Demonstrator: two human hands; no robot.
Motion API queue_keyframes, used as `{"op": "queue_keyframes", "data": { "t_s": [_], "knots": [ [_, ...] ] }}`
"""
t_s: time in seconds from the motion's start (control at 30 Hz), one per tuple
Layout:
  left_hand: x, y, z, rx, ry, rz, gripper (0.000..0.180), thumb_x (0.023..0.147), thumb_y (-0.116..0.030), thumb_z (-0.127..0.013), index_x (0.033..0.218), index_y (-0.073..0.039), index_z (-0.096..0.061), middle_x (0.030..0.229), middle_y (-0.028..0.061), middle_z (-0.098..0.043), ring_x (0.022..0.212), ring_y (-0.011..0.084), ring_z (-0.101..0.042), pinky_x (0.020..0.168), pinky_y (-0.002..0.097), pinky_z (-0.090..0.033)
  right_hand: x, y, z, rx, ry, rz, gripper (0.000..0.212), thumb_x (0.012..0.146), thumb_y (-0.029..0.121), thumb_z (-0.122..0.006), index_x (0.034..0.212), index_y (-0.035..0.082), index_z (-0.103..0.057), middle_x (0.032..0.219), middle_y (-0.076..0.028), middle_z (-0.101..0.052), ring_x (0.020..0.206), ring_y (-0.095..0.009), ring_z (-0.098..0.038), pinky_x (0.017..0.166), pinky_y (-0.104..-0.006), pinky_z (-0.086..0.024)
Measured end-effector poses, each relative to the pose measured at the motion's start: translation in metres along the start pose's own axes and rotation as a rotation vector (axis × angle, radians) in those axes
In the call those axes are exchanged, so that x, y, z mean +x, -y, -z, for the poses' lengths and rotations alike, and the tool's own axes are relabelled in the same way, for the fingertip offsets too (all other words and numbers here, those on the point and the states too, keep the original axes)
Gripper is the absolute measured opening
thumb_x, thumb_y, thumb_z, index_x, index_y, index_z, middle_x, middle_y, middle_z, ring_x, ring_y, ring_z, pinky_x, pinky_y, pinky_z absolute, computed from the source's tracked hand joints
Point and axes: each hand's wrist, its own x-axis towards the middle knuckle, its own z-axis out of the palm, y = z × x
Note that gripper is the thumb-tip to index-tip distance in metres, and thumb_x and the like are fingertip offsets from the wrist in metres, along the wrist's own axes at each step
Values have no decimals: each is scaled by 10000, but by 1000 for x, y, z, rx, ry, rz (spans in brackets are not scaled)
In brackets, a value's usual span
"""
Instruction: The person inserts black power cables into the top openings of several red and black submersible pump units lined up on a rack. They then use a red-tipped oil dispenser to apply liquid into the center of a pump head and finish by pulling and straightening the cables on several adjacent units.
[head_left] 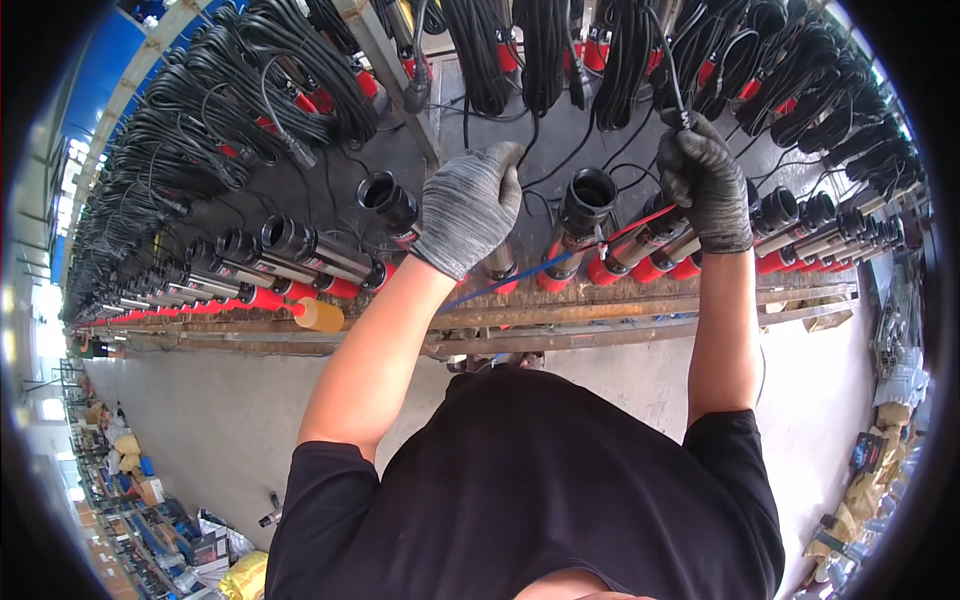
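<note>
My left hand, in a grey knit glove, is closed above a steel pump with a red base. Its fingertips are turned away, so what they grip is hidden. My right hand, in a darker glove, is closed around a black cable near its ribbed sleeve. From beside that hand a red wire slants down to the left. A blue wire runs below my left hand toward the same spot. Between my hands a pump with a black threaded outlet leans toward me.
Rows of similar pumps line the bench edge on both sides. Coiled black cables hang behind them. A metal post rises behind my left hand. A yellow-handled tool lies at the edge. Boxes and bags sit on the floor.
</note>
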Motion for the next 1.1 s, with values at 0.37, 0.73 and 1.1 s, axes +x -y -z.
{"op": "queue_keyframes", "data": {
  "t_s": [0.37, 0.73, 1.1],
  "knots": [
    [1, 2, -6, 21, -14, -8, 204, 934, -107, -619, 1109, -93, -722, 985, 147, -750, 901, 347, -724, 799, 437, -586, 2, -7, 12, -114, -103, 73, 268, 885, 146, -649, 1117, 10, -656, 825, -69, -644, 504, -117, -496, 433, -229, -361],
    [-25, 1, 27, -222, 137, 123, 154, 947, -94, -662, 1081, -44, -720, 1030, 141, -724, 917, 306, -712, 812, 377, -568, -1, -4, -15, -75, -77, 31, 356, 945, 173, -619, 1229, -37, -661, 857, -98, -687, 613, -118, -535, 528, -228, -387],
    [-90, -37, 45, -271, -39, -14, 98, 878, -56, -697, 972, -44, -671, 909, 119, -708, 807, 313, -683, 717, 413, -558, -6, -3, -11, -311, -36, -48, 458, 982, 299, -616, 1251, -68, -668, 691, -29, -547, 551, -93, -425, 546, -229, -341]
  ]
}}
